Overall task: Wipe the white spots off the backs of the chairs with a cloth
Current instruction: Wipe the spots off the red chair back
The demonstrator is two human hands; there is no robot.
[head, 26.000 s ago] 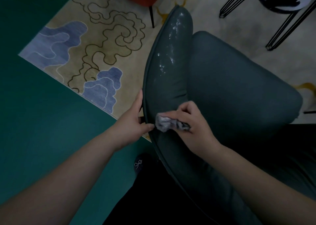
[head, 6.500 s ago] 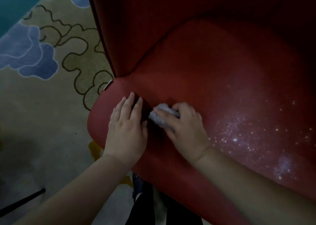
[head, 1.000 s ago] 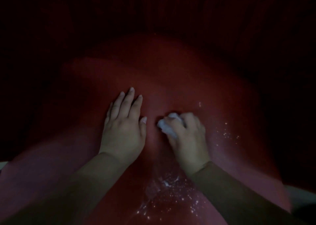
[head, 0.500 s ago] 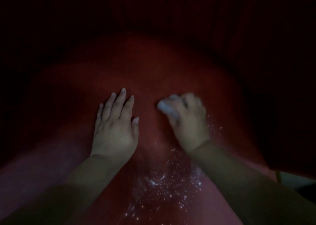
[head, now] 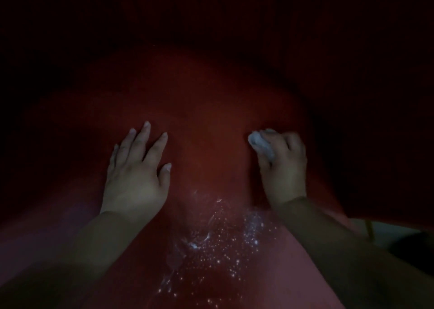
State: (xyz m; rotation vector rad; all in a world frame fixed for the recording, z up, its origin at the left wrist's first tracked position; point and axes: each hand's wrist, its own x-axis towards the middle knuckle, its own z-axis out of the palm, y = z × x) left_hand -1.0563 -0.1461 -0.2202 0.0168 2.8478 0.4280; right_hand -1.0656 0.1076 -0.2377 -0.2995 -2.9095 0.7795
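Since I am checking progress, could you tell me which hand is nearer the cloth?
Right. The right hand grips the cloth; the left hand rests flat on the red chair, apart from it.

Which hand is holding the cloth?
The right hand grips the cloth; the left hand lies flat, fingers spread, on the red chair.

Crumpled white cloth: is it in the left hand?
No, the right hand grips the crumpled white cloth; the left hand rests flat on the red chair back.
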